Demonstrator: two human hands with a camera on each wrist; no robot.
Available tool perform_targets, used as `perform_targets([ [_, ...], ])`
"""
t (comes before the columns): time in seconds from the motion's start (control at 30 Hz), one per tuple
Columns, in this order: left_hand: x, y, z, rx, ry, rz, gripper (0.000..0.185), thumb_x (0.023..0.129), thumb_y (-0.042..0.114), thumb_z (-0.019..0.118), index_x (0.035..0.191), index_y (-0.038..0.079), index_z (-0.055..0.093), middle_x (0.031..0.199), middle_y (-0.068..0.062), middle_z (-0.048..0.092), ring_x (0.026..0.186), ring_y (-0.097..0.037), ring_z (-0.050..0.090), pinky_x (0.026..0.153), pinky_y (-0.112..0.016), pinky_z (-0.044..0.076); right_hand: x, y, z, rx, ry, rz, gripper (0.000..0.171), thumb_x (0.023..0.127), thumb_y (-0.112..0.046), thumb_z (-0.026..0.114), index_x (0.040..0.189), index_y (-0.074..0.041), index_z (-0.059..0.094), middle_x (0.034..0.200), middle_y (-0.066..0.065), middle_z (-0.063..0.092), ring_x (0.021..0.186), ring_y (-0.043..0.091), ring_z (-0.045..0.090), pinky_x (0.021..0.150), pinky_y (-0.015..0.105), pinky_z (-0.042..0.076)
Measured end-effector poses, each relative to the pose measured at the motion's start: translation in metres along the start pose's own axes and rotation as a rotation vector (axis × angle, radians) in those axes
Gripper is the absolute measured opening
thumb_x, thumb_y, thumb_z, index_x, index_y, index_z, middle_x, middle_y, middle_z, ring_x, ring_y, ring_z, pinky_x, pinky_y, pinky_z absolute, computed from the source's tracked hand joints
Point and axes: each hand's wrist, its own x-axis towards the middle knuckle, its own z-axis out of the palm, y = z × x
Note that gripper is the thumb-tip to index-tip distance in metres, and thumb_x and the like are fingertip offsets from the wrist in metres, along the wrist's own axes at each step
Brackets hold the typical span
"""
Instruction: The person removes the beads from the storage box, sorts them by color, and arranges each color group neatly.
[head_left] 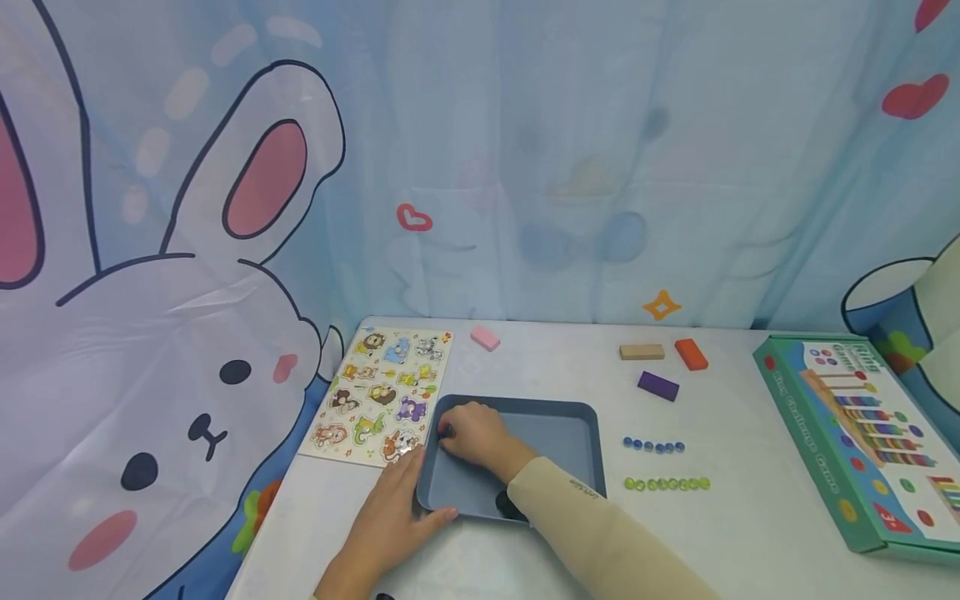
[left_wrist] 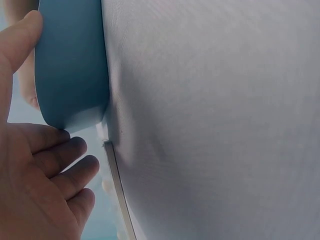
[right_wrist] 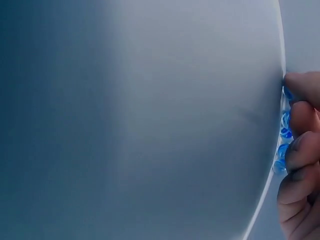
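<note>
Blue-grey tray [head_left: 566, 433] on the white table [head_left: 705, 550], between the two hands. Left hand [head_left: 390, 512] outside it at the near-left corner: thumb at the near rim, index fingertip at the corner, fingers loosely extended, no grip closed round anything. Right hand [head_left: 477, 435] inside the tray at the left end, sleeve crossing the near rim, fingers curled. Several blue glass beads [right_wrist: 282, 150] right at its fingertips, one just under the thumb tip; cannot tell if any is pinched. Hands apart, tray corner between.

Right of tray: row of blue pieces [head_left: 648, 447], row of green pieces [head_left: 662, 483] nearer the person, both well apart from the hands. Animal board [head_left: 378, 396] just beyond left fingertips. Pink block [head_left: 485, 337] behind tray; purple block [head_left: 658, 386], orange block [head_left: 691, 354], wooden block [head_left: 641, 352] far right; boxed game [head_left: 862, 442] at right edge.
</note>
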Motion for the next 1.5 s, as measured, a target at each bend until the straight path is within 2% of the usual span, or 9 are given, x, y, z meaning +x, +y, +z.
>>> perform_targets([
  [0.2, 0.0, 0.001, -0.002, -0.005, 0.005, 0.013, 0.115, 0.081, 0.086, 0.061, 0.165, 0.011, 0.033, 0.168, -0.008, 0.04, 0.155, -0.032, 0.039, 0.128, -0.054, 0.035, -0.005, 0.0, -0.009, 0.011, 0.041, -0.005, 0.016, 0.089, -0.029, 0.083, 0.101, -0.019, 0.083, 0.08, -0.008, 0.076, 0.061, 0.002, 0.056, 0.059, 0.022, 0.051],
  [0.53, -0.002, 0.002, -0.003, 0.011, 0.011, 0.013, 0.114, 0.081, 0.086, 0.061, 0.165, 0.015, 0.032, 0.168, -0.008, 0.04, 0.155, -0.033, 0.039, 0.127, -0.055, 0.035, -0.014, 0.014, -0.05, 0.095, 0.164, -0.01, 0.016, 0.091, -0.029, 0.081, 0.102, -0.017, 0.083, 0.062, -0.013, 0.06, 0.053, 0.001, 0.048, 0.05, 0.019, 0.038],
  [0.77, -0.001, 0.002, -0.001, 0.018, 0.011, 0.009, 0.116, 0.081, 0.087, 0.059, 0.165, 0.012, 0.033, 0.168, -0.01, 0.04, 0.155, -0.034, 0.039, 0.127, -0.056, 0.036, -0.032, 0.03, -0.077, 0.111, 0.226, 0.0, 0.013, 0.093, -0.027, 0.08, 0.103, -0.019, 0.082, 0.064, -0.013, 0.06, 0.054, 0.002, 0.048, 0.05, 0.02, 0.039],
  [1.07, -0.001, 0.002, 0.0, 0.013, 0.002, -0.015, 0.117, 0.08, 0.088, 0.059, 0.166, 0.014, 0.032, 0.169, -0.008, 0.039, 0.155, -0.034, 0.038, 0.127, -0.056, 0.035, -0.06, 0.058, -0.102, 0.083, 0.32, -0.021, 0.01, 0.091, -0.023, 0.081, 0.101, -0.02, 0.082, 0.062, -0.014, 0.058, 0.052, 0.002, 0.044, 0.05, 0.02, 0.037],
  [1.23, -0.002, 0.003, -0.001, 0.006, 0.0, -0.017, 0.115, 0.081, 0.083, 0.065, 0.166, 0.014, 0.031, 0.169, -0.008, 0.038, 0.156, -0.034, 0.037, 0.128, -0.056, 0.033, -0.075, 0.073, -0.113, 0.084, 0.338, -0.003, 0.01, 0.091, -0.024, 0.081, 0.101, -0.02, 0.082, 0.063, -0.014, 0.058, 0.054, 0.003, 0.046, 0.051, 0.02, 0.039],
  [1.5, -0.001, 0.003, -0.001, 0.012, -0.007, -0.021, 0.112, 0.083, 0.078, 0.069, 0.166, 0.013, 0.031, 0.169, -0.009, 0.038, 0.156, -0.034, 0.038, 0.128, -0.056, 0.034, -0.1, 0.101, -0.124, 0.054, 0.331, 0.077, 0.014, 0.09, -0.024, 0.082, 0.104, -0.019, 0.081, 0.065, -0.012, 0.058, 0.056, 0.006, 0.047, 0.049, 0.022, 0.039],
])
